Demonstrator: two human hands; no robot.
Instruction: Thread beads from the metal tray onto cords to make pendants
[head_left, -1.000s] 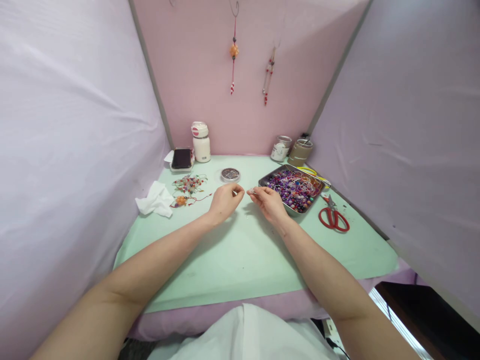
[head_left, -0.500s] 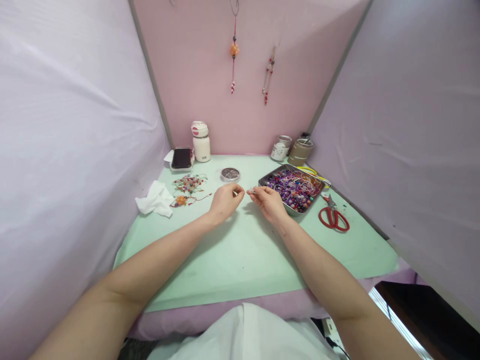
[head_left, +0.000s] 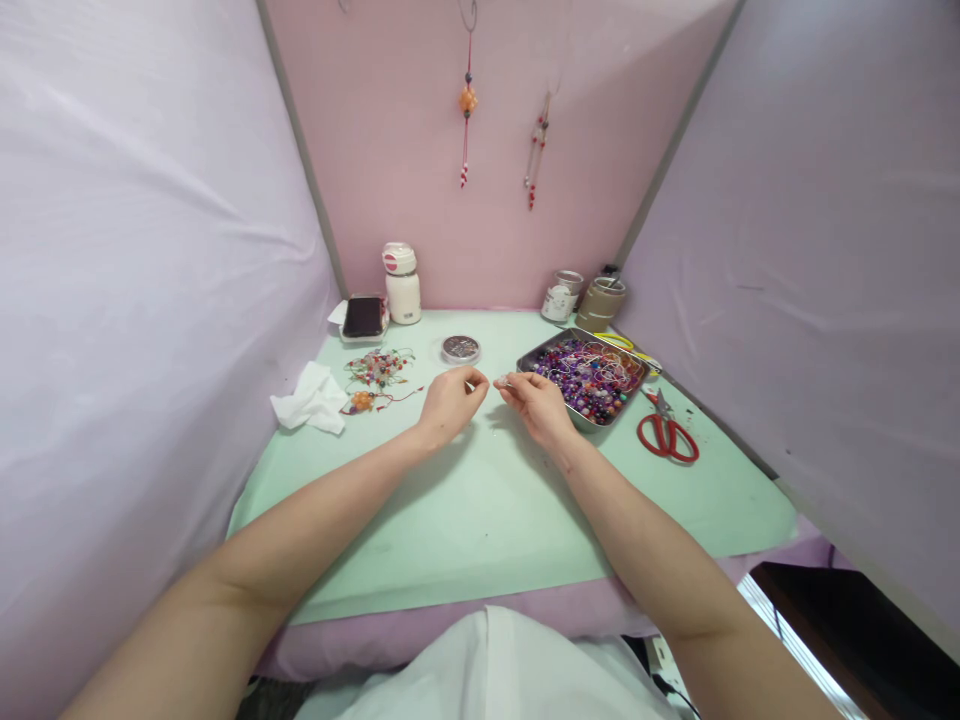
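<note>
Above the middle of the green mat, my left hand (head_left: 451, 402) is closed in a pinch; what it holds, if anything, is too small to make out. Just to its right, my right hand (head_left: 537, 404) pinches a tiny pale piece (head_left: 505, 380), perhaps a bead, at its fingertips. The two sets of fingertips almost meet. A metal tray (head_left: 598, 425) full of purple, red and orange beads with loose cord lies right beside my right hand. Behind my left hand stands a small round dish (head_left: 460, 349) of dark bits.
Red-handled scissors (head_left: 667, 438) lie to the right of the tray. Strung beads (head_left: 379, 368), an orange bead ball (head_left: 362, 401) and a crumpled tissue (head_left: 311, 398) are at left. A white bottle (head_left: 405, 295), a phone-like black slab (head_left: 364, 317) and jars (head_left: 600, 303) stand at the back.
Both hands keep nearly the same pose and place. The hanging orange bead ornament has swung very slightly left.
</note>
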